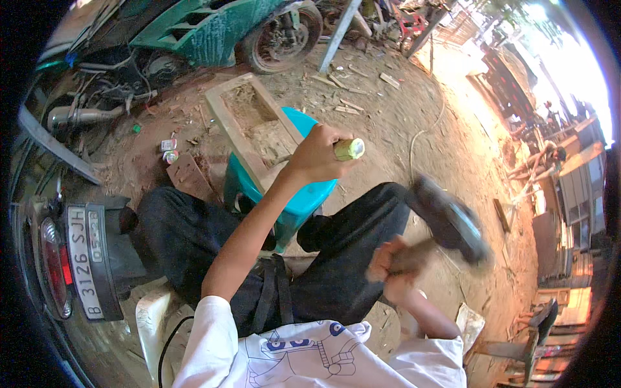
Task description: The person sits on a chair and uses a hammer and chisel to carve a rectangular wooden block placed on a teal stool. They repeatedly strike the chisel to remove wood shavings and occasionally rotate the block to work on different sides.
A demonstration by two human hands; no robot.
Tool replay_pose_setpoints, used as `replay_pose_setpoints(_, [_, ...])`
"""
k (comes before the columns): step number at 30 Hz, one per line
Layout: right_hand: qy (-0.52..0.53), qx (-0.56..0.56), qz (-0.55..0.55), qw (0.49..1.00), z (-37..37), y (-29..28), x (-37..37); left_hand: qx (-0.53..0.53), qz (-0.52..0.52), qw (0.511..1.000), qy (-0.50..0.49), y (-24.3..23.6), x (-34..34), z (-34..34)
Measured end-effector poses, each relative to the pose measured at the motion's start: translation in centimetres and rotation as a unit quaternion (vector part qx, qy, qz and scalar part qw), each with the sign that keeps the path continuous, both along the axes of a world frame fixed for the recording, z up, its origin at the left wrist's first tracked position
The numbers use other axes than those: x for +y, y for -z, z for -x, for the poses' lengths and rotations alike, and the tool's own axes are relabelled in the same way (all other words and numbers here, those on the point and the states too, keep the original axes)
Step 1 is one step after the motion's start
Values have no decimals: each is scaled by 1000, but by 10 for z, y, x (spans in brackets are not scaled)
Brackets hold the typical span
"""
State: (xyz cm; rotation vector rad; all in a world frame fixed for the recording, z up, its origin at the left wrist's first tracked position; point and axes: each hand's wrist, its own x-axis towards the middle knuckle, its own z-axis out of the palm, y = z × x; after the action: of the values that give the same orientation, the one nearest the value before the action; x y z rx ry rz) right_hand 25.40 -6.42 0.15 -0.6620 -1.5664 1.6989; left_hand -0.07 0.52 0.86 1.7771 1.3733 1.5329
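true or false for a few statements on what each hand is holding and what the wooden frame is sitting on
1. The left hand grips a yellow-green handle. True.
2. The right hand is empty. False: it holds a hammer, blurred by motion.
3. The wooden frame rests on a red stool. False: it lies on a turquoise plastic stool.
4. A green motorbike stands beyond the frame. True.
5. The ground is tiled. False: it is bare dirt strewn with wood scraps.

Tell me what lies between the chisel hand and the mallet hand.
In the head view, only the person's dark-trousered leg lies between the left hand and the right hand.
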Motion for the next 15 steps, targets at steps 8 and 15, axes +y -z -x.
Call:
replay_pose_setpoints(8, [1, 115, 118, 986, -1, -18, -7, 1, 4, 1000, 2, 10, -11, -2])
replay_pose_setpoints(15, [131, -165, 101, 972, 22, -46, 7, 33, -25, 999, -10, 13, -2, 16])
